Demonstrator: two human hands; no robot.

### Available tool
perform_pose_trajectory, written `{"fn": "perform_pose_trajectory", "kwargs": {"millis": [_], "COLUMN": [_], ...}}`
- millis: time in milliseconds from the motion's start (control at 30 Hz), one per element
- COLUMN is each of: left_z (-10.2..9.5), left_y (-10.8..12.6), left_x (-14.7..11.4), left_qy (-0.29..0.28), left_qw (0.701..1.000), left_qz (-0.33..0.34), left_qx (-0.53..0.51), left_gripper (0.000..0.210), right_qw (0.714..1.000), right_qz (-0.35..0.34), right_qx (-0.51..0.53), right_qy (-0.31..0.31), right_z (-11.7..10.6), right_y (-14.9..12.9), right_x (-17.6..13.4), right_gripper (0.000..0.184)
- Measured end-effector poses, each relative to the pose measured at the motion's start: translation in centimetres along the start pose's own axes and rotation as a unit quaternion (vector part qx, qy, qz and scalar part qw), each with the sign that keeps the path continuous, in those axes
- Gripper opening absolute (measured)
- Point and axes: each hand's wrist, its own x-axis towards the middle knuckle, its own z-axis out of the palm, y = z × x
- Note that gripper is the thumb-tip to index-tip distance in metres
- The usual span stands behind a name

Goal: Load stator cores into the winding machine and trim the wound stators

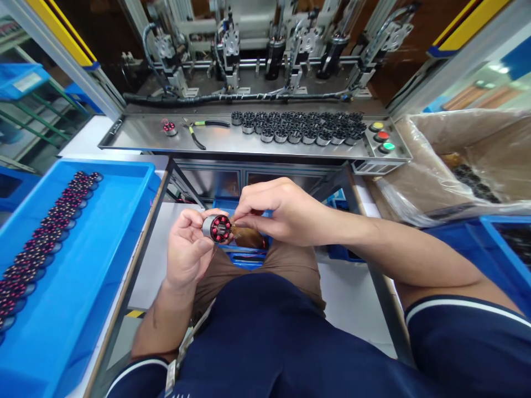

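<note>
Between the thumb and fingers of my left hand (188,243) is a motor stator (218,228), a short metal ring with red copper windings inside. Its open face points up toward me. My right hand (276,210) is at the stator's right edge, thumb and forefinger pinched together. Whatever lies in that pinch is too small to make out, perhaps a wire end. A thin red wire hangs below the stator. Under my right hand a brown rounded object (250,237) shows in part, above my lap.
On the metal ledge lie one wound stator (169,128), yellow-and-black cutters (203,130) and rows of black-and-metal cores (298,128). Three push buttons (383,136) sit at its right. A blue tray (95,249) of stators stands left; a plastic-lined box (468,149) stands right. Machinery (257,55) rises behind.
</note>
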Motion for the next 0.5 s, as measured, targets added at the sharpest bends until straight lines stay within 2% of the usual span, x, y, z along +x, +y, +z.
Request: {"fn": "perform_pose_trajectory", "kwargs": {"millis": [167,300,400,500], "left_z": [0.0,0.0,-0.1,0.0], "left_y": [0.0,-0.2,-0.2,0.0], "left_x": [0.0,0.1,0.1,0.1], "left_qy": [-0.015,-0.014,-0.006,-0.005], "left_qw": [1.0,1.0,1.0,1.0], "left_qz": [-0.004,-0.001,0.003,0.016], "left_qx": [-0.007,-0.011,-0.004,0.012], "left_gripper": [0.04,0.04,0.04,0.034], "right_qw": [0.999,0.996,0.994,0.994], "right_qz": [-0.033,-0.055,-0.059,-0.057], "right_qx": [-0.002,-0.046,-0.084,-0.075], "right_qy": [0.031,0.044,0.04,0.056], "right_z": [0.1,0.4,0.8,0.8], "right_y": [-0.1,-0.3,-0.3,-0.3], "right_x": [-0.6,-0.9,-1.1,-1.1], "right_gripper": [0.017,0.022,0.025,0.023]}}
